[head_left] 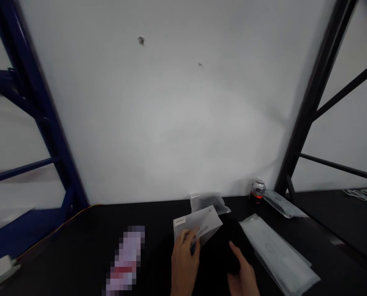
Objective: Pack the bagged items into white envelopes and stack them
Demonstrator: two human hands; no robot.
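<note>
Left hand (pixel 184 259); frosted bag (pixel 205 219) at fingertips (pixel 195 232).

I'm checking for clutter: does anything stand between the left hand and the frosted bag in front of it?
Nothing visible does: the left hand touches the frosted bag directly. A second bag lies behind it, toward the wall, not in between.

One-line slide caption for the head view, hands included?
Left hand on a labelled translucent bag, right hand at an indistinct black item, with a white-capped bottle behind on the black tabletop.
</note>
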